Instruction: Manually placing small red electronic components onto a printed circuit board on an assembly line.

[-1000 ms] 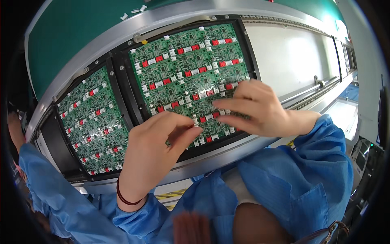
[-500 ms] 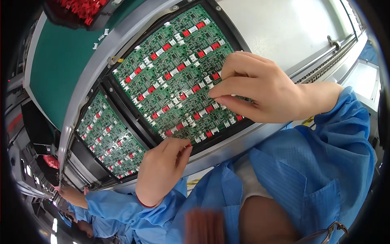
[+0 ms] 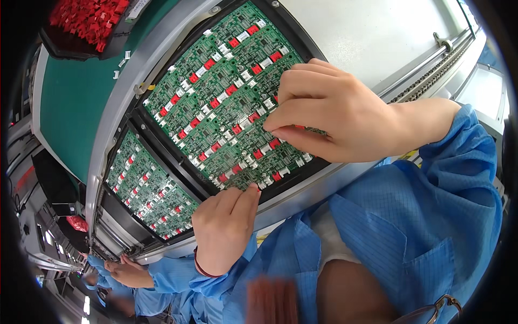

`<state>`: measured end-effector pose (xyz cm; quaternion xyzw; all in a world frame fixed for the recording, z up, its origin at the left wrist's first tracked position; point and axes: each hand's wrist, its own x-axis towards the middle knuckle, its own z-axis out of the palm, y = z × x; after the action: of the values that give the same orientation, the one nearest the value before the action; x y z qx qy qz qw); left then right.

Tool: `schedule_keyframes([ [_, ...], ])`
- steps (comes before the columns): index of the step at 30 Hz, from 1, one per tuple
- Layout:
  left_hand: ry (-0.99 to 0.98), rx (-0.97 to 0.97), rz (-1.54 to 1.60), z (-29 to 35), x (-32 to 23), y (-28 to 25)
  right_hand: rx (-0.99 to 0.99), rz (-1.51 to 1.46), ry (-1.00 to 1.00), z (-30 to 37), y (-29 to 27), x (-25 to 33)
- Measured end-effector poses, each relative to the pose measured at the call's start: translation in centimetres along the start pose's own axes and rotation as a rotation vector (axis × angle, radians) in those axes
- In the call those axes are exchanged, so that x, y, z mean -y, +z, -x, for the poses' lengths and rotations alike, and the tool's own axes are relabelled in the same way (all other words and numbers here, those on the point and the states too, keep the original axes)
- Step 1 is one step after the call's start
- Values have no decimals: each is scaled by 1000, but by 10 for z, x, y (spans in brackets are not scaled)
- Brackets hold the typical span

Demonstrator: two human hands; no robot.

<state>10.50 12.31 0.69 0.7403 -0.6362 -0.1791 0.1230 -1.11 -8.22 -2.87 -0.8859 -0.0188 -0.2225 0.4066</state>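
Note:
My left hand point(image 3: 224, 229) is at the near edge of a large panel of green circuit boards point(image 3: 199, 75), fingers pinched together. A bit of red shows at its fingertips, seemingly a small red connector. My right hand point(image 3: 337, 116) hovers over the right part of the same panel, thumb and fingers closed; whatever is between them is hidden. Rows of red and white connectors stand on the boards. A black frame point(image 3: 175, 162) surrounds the panel.
A second framed panel of boards point(image 3: 145, 183) lies to the left. A black bin of red connectors point(image 3: 89, 24) stands at the upper left on a green mat point(image 3: 70, 113), near loose white connectors point(image 3: 122, 63). A chain and rail point(image 3: 426, 67) run at right. A co-worker's hand point(image 3: 129, 272) shows lower left.
My left hand has shifted a little to the right along the panel's near edge. My right hand has moved slightly left. The view has shifted, showing more of the red connector bin.

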Motion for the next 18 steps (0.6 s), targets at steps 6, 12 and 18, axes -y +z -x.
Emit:
schedule_keyframes([
  [6, 27, -23, -5, -2, 2, 4, -3, 30, 12, -1, 1, 0],
  [12, -27, -7, 20, 3, 1, 2, -28, 27, -20, -2, 4, 1],
  [18, -99, 14, 152, -1, 8, 5, -27, 32, -17, -2, 5, -1],
])
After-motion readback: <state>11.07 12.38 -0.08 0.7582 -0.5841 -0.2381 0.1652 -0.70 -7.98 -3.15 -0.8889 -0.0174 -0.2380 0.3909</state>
